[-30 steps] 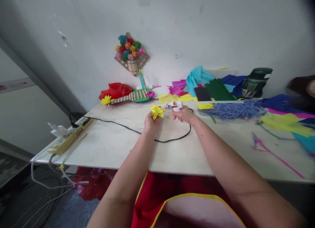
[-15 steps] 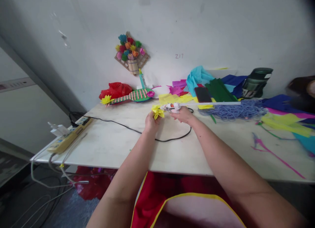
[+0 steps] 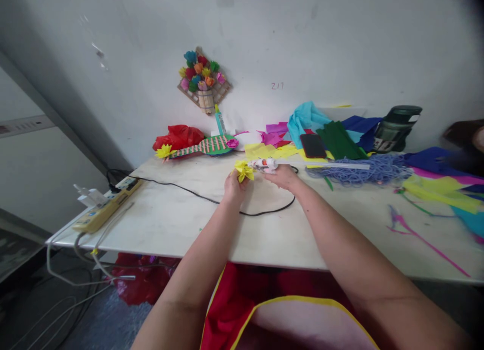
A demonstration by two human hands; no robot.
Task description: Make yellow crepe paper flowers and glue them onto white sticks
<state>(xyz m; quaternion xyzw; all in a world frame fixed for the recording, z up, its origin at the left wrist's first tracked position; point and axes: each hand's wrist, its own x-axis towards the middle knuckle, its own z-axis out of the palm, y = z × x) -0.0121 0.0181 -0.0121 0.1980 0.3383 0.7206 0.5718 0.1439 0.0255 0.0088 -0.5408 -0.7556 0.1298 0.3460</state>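
My left hand (image 3: 233,186) holds a small yellow paper flower (image 3: 244,170) above the middle of the white table (image 3: 181,224). My right hand (image 3: 284,176) grips a white glue gun (image 3: 264,164), its nozzle pointing left and touching the flower. A long clear glue stick (image 3: 333,165) juts from the gun's back toward the right. The gun's black cord (image 3: 212,198) loops under both hands and runs left across the table.
A yellow power strip (image 3: 102,211) lies at the table's left edge with cables hanging down. Along the wall sit coloured paper sheets (image 3: 328,133), a phone (image 3: 312,145), blue yarn (image 3: 363,171), a dark jug (image 3: 395,128), a striped paddle craft (image 3: 204,146) and a red bag (image 3: 177,136).
The glue gun's nozzle has closed in on the yellow flower from the right and now meets it. Both hands stay in nearly the same place.
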